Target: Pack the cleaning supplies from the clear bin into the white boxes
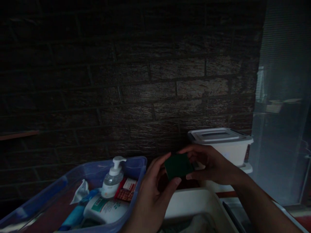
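Green block (179, 165), held between left hand (155, 184) and right hand (212, 165), viewed from the head camera in dim light. Largest in the field is a dark brick wall (155, 81), which fills the background; a pale, translucent panel (274, 158) bounds it on the right. At lower left stands a blue bin (82, 171), open at the top and partly hidden by the left hand. Beside it, below the hands, is a pale tub (188, 204); its contents are too dark to identify. A lidded box (233, 153), white with a grey-edged lid, stands near the wall behind the right hand. The hands are next in size, both grasping the same object: the left has its thumb at the lower edge and a finger at the upper left corner, the right its thumb at the lower right corner and a finger along the top. Within the bin, a white bottle (107, 208) lies on its side, a pump bottle (113, 181) stands nearly upright behind it, and a red packet (126, 191) leans just to the right. The block itself is raised above the tub's far edge, between bin and box.
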The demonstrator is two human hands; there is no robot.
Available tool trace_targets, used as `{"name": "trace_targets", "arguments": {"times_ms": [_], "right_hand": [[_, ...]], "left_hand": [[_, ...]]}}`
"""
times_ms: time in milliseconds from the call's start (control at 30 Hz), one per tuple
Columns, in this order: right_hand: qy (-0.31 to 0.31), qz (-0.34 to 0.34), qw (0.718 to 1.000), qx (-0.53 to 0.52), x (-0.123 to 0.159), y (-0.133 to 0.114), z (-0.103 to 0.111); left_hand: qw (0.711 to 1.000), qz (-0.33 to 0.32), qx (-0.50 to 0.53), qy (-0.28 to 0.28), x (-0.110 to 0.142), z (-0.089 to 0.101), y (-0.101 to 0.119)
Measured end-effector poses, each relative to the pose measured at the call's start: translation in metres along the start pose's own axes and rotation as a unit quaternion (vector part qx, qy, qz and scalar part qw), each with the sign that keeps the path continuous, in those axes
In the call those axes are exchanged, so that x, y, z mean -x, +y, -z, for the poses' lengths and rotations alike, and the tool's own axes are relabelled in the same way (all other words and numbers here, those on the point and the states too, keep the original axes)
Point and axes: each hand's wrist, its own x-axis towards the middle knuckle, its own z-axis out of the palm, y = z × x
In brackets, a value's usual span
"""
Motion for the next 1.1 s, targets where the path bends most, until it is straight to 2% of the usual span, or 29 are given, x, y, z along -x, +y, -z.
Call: {"name": "trace_targets", "arguments": {"times_ms": [267,567,800,933,1000,1100], "right_hand": [[-0.005,-0.008,1.0,-0.015,0.003,-0.006,-0.007],[-0.012,-0.009,1.0,-0.005,0.002,-0.011,-0.005],[0.039,-0.034,0.999,0.011,0.001,-0.004,-0.001],[0.054,-0.007,0.998,-0.028,-0.001,0.007,0.007],[0.082,-0.032,0.996,-0.016,-0.002,0.012,0.013],[0.125,-0.124,0.982,0.069,-0.002,0.018,0.02]], "left_hand": [[0.996,-0.045,-0.072,0.017,0.002,0.008,0.013],[0.998,-0.033,-0.059,0.013,0.001,0.01,0.014],[0.997,-0.041,-0.064,0.023,-0.001,0.007,0.018],[0.995,-0.041,-0.08,0.036,-0.001,0.009,0.017],[0.993,-0.04,-0.102,0.035,-0.001,0.01,0.016],[0.989,-0.042,-0.137,0.025,-0.003,0.012,0.012]]}}
